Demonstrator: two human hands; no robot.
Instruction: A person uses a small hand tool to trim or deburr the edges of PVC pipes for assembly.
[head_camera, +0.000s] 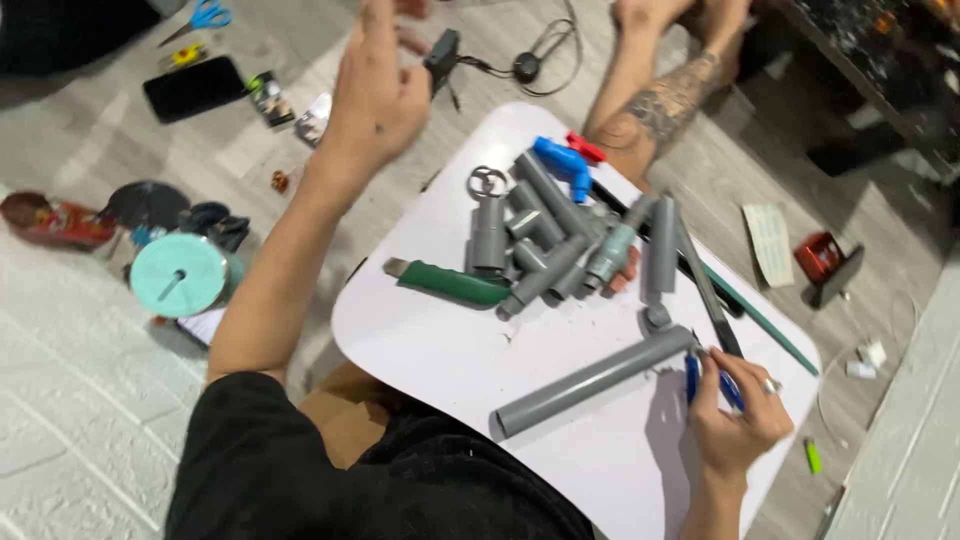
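Resting across the person's lap, the white tabletop (440, 350) keeps a heap of short grey pipe pieces (545, 245) gathered at its middle, with a long grey pipe (590, 382) lying apart near the right hand (735, 415), within easy reach. That hand's fingers (712, 372) curl around a blue-handled tool (725, 385), likely a cutter, touching the pipe's end. The left hand (378, 95) hangs raised over the floor, loosely curled and apparently holding nothing.

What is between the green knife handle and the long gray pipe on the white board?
In the head view, only bare white board lies between the green knife handle and the long gray pipe.
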